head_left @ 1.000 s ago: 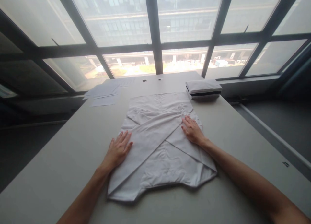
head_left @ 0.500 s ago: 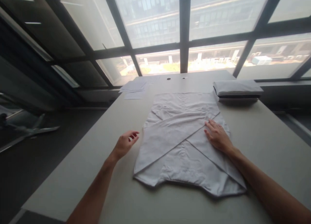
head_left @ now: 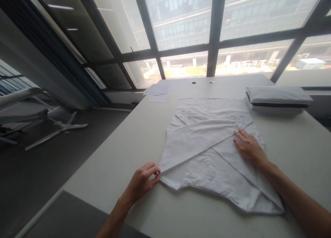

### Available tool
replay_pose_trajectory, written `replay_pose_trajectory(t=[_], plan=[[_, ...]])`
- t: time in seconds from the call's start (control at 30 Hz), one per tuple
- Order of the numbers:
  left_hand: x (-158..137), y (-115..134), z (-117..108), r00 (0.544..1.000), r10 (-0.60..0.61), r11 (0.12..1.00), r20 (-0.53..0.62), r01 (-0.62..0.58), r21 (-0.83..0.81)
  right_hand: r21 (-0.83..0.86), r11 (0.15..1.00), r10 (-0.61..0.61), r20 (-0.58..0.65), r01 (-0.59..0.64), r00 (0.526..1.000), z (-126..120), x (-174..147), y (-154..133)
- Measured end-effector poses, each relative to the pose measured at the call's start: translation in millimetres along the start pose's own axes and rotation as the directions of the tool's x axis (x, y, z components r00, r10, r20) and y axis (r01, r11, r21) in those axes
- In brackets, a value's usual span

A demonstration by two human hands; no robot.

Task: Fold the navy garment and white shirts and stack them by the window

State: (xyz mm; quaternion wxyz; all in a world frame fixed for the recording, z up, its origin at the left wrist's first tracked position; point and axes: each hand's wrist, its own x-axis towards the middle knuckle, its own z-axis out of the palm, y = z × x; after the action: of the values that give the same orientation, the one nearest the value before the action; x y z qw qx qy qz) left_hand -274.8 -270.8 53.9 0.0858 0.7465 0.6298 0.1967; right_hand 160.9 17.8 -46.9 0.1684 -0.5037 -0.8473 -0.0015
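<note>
A white shirt (head_left: 199,141) lies spread on the table, its long sleeves folded across the body so that they cross near the middle. Gathered seams run down its centre. At the near left corner of the cloth, my left hand (head_left: 146,177) is closed, with thumb and fingertips pinching the folded edge. My right hand (head_left: 249,146) rests flat on the right side of the shirt, fingers stretched out over the end of the upper sleeve. The underside of the shirt is hidden.
A stack of folded white and dark cloth (head_left: 279,97) sits at the table's right rear. Loose paper sheets (head_left: 158,93) lie at the far left of the white table (head_left: 121,138). Large windows (head_left: 181,21) stand behind, and metal-legged furniture (head_left: 62,126) is on the floor at left.
My left hand has come nearer and closed on the shirt's near left corner. My right hand stays on the sleeve end. The view has swung left, and the shirt's near left corner has shifted slightly.
</note>
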Motion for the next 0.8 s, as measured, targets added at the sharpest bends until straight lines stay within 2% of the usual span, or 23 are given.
replay_pose_trajectory(t=[0.1,0.27,0.43,0.53,0.67,0.73,0.8], plan=[[-2,-2,1,0.997,0.043,0.997,-0.057,-0.039,0.065,0.017,1.0,0.011,-0.005,-0.01,1.0,1,0,0],[-6,-8,4,0.994,0.106,0.984,-0.04,-0.099,0.15,0.006,0.999,0.037,-0.014,-0.037,0.999,-2,0,-4],[-9,-17,-3,0.994,0.101,0.993,0.047,-0.104,0.056,-0.006,1.0,0.025,-0.009,-0.025,1.0,-4,1,-5],[-3,-20,-14,0.999,0.047,0.998,0.012,-0.046,-0.035,-0.011,1.0,0.026,-0.006,-0.026,1.0,-3,2,-4],[31,-15,-23,0.981,-0.058,0.996,-0.184,0.045,-0.078,-0.003,1.0,0.026,-0.007,-0.026,1.0,-1,3,-4],[60,-11,-19,0.974,-0.044,0.997,-0.221,0.03,-0.069,0.0,0.999,0.033,-0.009,-0.033,0.999,-2,3,-5],[91,-10,-7,0.979,-0.003,0.999,-0.206,-0.005,-0.04,-0.003,0.999,0.044,-0.004,-0.044,0.999,-3,3,-6]])
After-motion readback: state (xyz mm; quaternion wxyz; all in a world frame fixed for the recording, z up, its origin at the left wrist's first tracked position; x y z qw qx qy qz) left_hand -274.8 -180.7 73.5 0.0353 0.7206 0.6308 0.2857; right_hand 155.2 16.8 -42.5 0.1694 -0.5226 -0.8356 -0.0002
